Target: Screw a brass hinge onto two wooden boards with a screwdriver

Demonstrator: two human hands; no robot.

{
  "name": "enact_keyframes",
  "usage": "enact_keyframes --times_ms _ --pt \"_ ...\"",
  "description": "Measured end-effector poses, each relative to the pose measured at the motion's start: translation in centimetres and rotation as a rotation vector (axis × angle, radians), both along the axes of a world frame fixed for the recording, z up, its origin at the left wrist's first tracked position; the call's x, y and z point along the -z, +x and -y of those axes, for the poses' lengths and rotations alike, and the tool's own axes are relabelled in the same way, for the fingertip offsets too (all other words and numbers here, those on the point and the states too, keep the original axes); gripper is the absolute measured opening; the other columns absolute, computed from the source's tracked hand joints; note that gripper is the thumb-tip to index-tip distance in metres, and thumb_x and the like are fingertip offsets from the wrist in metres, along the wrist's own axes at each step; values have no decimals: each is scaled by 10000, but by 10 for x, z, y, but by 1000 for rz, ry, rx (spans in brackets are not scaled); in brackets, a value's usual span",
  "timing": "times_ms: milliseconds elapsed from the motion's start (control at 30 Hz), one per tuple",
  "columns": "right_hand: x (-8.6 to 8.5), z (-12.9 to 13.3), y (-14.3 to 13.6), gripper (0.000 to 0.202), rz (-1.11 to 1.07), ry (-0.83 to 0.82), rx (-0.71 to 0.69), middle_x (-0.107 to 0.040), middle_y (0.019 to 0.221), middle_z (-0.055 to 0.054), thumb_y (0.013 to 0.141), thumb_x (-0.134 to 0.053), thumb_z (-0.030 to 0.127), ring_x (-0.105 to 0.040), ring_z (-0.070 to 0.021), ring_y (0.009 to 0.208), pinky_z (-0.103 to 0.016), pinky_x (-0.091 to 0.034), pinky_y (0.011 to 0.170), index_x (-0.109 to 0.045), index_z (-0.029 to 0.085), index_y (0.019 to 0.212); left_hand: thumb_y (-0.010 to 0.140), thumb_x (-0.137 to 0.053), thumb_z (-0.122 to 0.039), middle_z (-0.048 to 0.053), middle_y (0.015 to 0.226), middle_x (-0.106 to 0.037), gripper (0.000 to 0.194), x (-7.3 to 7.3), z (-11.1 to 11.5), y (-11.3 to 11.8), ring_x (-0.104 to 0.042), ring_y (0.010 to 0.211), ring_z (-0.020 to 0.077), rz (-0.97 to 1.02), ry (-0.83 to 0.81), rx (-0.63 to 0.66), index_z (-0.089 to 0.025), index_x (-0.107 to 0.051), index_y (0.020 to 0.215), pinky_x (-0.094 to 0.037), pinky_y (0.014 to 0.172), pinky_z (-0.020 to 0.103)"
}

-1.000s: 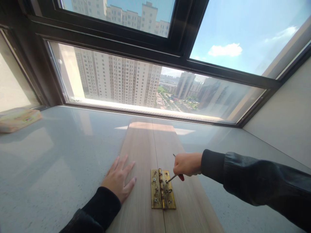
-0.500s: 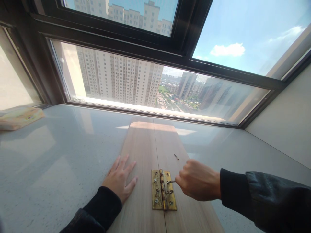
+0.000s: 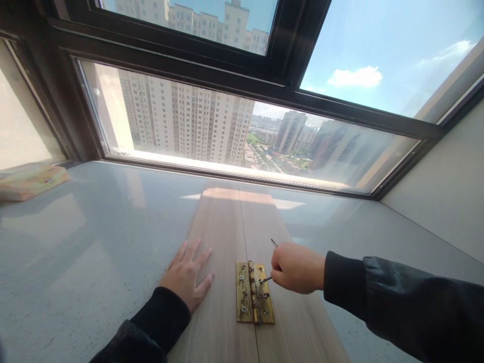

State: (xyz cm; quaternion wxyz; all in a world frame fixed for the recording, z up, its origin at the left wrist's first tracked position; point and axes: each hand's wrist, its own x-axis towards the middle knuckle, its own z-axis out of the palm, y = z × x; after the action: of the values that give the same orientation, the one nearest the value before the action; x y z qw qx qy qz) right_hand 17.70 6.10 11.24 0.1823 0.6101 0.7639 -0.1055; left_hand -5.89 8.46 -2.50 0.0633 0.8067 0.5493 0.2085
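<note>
A worn brass hinge [image 3: 246, 302] lies open across the seam between two pale wooden boards [image 3: 223, 222], with several screws in its holes. My right hand [image 3: 297, 267] is closed in a fist around a screwdriver [image 3: 267, 279]. Only the thin metal shaft shows; the handle is hidden in the fist. The shaft's tip meets a screw in the upper part of the hinge's right leaf. Just beyond my right fist a loose screw [image 3: 274, 242] lies on the right board, partly covered. My left hand [image 3: 187, 277] rests flat, fingers spread, on the left board's edge, left of the hinge.
Both boards lie on a white speckled sill [image 3: 124, 242]. A dark window frame [image 3: 227, 176] runs along the back, with tall buildings outside. At far left sits a pale patterned box-like object [image 3: 34, 181]. A white wall [image 3: 438, 196] rises on the right.
My right fist has shifted slightly up and left and turned, now covering part of the loose screw. The shaft stays at the same spot on the hinge. My left hand has not visibly moved.
</note>
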Motion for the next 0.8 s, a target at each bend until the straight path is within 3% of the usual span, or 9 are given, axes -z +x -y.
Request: enact_keyframes --times_ms 133,267,333,400,467,567,667,800 --pt "2 8 3 333 159 225 -340 -650 584 -119 758 -426 284 -578 -191 503 -283 -256 458 -683 137 606 769 -485 -352 103 1372 -405 488 0 0 0 -272 1290 359 -3 3 -2 -227 -544 1237 -310 1008 500" --pt "4 11 9 308 224 203 -635 -633 558 -108 781 -416 214 -579 -189 484 -273 -221 448 -647 122 600 767 -493 -357 87 1371 -410 485 -1 0 0 -276 1289 352 -7 6 -5 -238 -545 1234 -317 1008 491" --pt "4 14 10 284 216 188 -698 -640 581 -100 782 -412 176 -587 -185 502 -267 -235 459 -638 124 619 768 -493 -361 83 1375 -406 484 -2 0 0 -274 1290 352 -5 1 -7 -237 -546 1233 -317 1009 491" --pt "5 16 8 281 190 218 -593 -650 608 -103 783 -421 206 -596 -192 526 -269 -261 474 -646 130 633 773 -483 -362 93 1376 -404 485 -3 1 1 -274 1289 358 -4 -6 -7 -228 -545 1236 -316 1007 498" --pt "5 14 4 311 135 223 -328 -665 648 -122 779 -425 263 -610 -208 575 -276 -291 486 -666 128 636 779 -474 -365 99 1378 -403 486 -4 1 1 -273 1289 361 -4 -10 -6 -225 -542 1240 -319 1003 506" --pt "3 3 -1 338 -5 -39 50 -687 674 -116 764 -397 224 -617 -175 614 -248 -345 491 -702 120 663 780 -476 -365 90 1377 -407 484 -4 1 0 -268 1292 356 3 -9 -5 -230 -541 1240 -316 1006 509" --pt "1 -8 -3 325 -57 -222 91 -688 619 -57 721 -398 153 -600 -119 548 -204 -371 481 -721 149 680 778 -479 -365 86 1374 -412 482 -4 1 0 -270 1291 355 11 -5 -3 -233 -543 1238 -319 1005 510" --pt "1 -2 -3 296 22 -24 -71 -688 712 -146 743 -442 222 -622 -210 643 -277 -372 523 -709 107 689 775 -480 -362 92 1375 -410 484 -3 1 0 -277 1289 355 3 1 -2 -232 -544 1236 -326 1002 504"
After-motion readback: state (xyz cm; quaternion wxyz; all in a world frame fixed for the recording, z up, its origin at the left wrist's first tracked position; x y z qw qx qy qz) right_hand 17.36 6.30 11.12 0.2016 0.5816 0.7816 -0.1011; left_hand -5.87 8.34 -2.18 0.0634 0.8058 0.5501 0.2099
